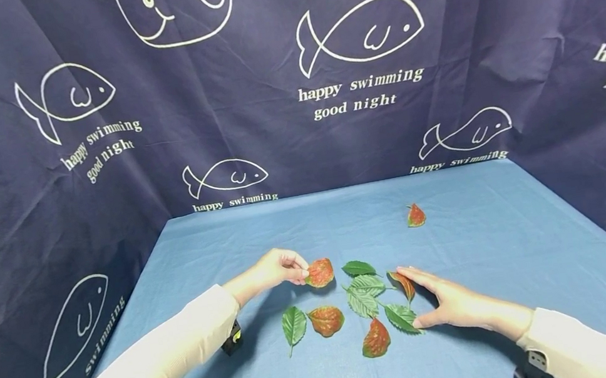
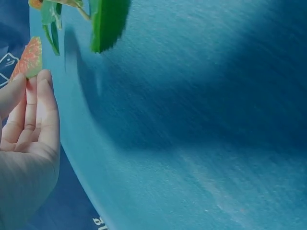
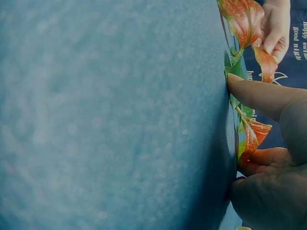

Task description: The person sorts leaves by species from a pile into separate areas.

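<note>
My left hand [image 1: 280, 268] pinches a red-orange leaf [image 1: 321, 273] by its edge between thumb and fingertips, as the left wrist view also shows. Spread wide, my right hand [image 1: 452, 303] lies low at the right of the leaf group. Its thumb touches the tip of a green leaf [image 1: 401, 317], and its other fingers are beside a curled red leaf [image 1: 404, 285]. In the right wrist view the fingertips are partly hidden behind that curled leaf [image 3: 253, 136]. Several green leaves [image 1: 363, 300] lie overlapping between the hands.
Nearer the front lie a green leaf [image 1: 294, 325], an orange-red leaf [image 1: 327, 320] and a red leaf [image 1: 375, 338]. A single red leaf [image 1: 415, 215] sits farther back on the blue cloth-covered table [image 1: 229, 236]. Dark fish-print curtains [image 1: 285, 134] stand behind and at both sides.
</note>
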Motion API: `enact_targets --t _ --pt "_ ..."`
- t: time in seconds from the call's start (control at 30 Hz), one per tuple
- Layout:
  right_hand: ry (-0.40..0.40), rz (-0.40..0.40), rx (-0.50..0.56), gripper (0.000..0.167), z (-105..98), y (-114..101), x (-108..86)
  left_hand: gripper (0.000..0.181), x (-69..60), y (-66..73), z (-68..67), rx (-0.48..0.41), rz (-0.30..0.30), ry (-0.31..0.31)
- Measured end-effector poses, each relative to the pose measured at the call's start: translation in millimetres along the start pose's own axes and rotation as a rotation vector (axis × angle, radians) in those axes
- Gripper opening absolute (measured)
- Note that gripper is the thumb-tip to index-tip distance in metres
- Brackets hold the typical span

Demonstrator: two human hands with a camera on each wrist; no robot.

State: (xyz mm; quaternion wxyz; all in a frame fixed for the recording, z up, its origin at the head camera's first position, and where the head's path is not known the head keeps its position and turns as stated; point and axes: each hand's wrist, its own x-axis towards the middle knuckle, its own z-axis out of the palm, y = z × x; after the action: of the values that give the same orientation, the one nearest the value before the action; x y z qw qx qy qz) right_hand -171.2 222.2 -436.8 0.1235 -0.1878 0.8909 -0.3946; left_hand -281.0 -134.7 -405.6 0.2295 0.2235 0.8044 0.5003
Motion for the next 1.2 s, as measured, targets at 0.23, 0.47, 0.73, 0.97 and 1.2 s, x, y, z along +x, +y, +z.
enact_targets --t 0.23,0.47,0.73,0.97,1.2 --pt "-0.002 0.008 -0.002 0.098 -0.5 -0.8 -0.2 0.016 7.1 7.6 4.6 -0.005 -0.013 0.033" --pt "-0.014 0.019 0.025 0.098 -0.3 -2.7 -0.6 0.015 18.0 13.0 10.2 -0.025 -0.011 0.058" --pt "-0.004 0.001 0.005 0.098 -0.5 -1.8 -0.5 0.015 25.5 17.3 14.2 -0.041 0.030 0.090" --pt "-0.005 -0.001 -0.002 0.098 -0.9 -1.5 -0.6 0.014 27.0 20.6 16.2 -0.079 0.024 0.117" --pt "0.008 -0.019 -0.006 0.098 -0.3 -3.0 -1.6 0.014 31.4 26.5 19.0 -0.093 0.024 0.140"
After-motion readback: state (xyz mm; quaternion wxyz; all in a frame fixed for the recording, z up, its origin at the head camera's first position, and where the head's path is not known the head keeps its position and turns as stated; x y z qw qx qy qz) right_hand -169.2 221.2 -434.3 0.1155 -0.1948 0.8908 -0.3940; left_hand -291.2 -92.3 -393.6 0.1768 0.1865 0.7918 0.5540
